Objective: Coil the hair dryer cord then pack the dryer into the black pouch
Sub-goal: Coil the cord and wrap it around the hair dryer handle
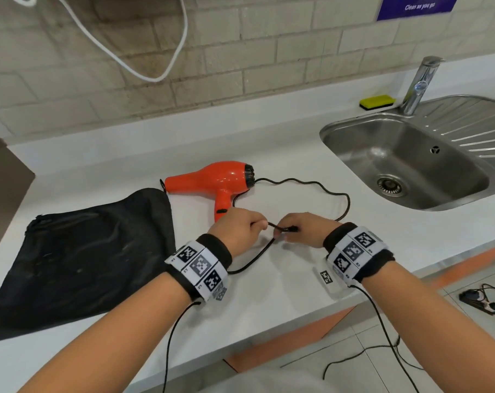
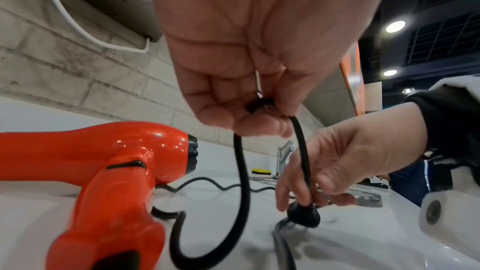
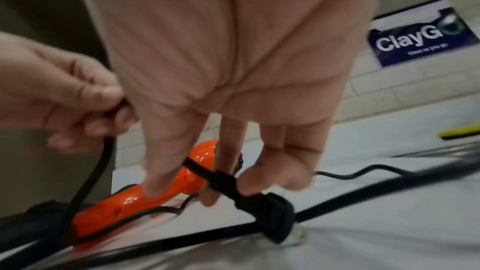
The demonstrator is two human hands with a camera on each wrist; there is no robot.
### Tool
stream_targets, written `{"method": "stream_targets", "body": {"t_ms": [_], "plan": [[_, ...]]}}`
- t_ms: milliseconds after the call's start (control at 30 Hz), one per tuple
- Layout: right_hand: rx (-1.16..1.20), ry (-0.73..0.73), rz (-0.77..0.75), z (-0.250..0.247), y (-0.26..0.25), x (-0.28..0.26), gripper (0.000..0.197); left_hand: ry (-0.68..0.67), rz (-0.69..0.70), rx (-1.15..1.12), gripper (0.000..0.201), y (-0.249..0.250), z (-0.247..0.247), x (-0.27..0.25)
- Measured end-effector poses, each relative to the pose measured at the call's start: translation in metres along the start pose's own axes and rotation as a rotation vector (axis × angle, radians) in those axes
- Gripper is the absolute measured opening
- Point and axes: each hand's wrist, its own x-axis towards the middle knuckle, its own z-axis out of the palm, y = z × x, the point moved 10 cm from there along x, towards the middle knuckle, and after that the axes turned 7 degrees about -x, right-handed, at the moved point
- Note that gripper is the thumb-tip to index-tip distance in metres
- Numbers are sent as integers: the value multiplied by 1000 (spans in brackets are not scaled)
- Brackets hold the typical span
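Dryer (image 1: pixel 212 180) shiny orange, lies on white counter (image 1: pixel 269 293) beside flat black pouch (image 1: pixel 93 256). Left hand (image 1: pixel 235 234) curls round thin black cord (image 1: pixel 254 258). Right hand (image 1: pixel 303 229) pinches cord near plug (image 2: pixel 305 216), fingers pointing down.

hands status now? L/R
Left hand: grip pinching a bend of the black cord.
Right hand: grip holding the cord at its plug.

black wristbands (image 1: pixel 215 245), white checker-marker strips (image 1: pixel 201 268), thin black cables (image 1: pixel 174 336)
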Motion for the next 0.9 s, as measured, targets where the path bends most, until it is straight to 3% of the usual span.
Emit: {"method": "stream_targets", "body": {"t_ms": [100,167,233,300,400,500,567,667,767,833,900], "plan": [[140,272,19,-37,-3,-1,17,118,79,-72,21,9,-18,5],[93,496,10,-67,-4,-5,18,177,98,-95,22,12,-27,8],[-15,565,13,-79,-4,-1,21,145,66,-91,24,11,-23,13],[-112,483,91,-73,8,12,25,27,6,-45,28,6,-8,17],[-227,177,264,-40,31,27,37,-148,-99,63,39,-14,10,14],[-390,-81,306,-15,36,24,44,-157,-170,210,43,-40,1,5],[-468,-95,329,-13,38,19,44,-168,-255,244,42,-62,-5,-3],[-510,83,389,-30,27,8,45,-318,-317,295,48,-85,5,-13],[-469,279,220,-42,-17,1,47,-368,-274,304,52,-87,11,-15],[-277,219,57,-25,-46,3,41,-331,-242,287,49,-85,8,-12],[-194,21,-45,7,-67,6,37,-298,-226,245,42,-83,6,-10]]}}
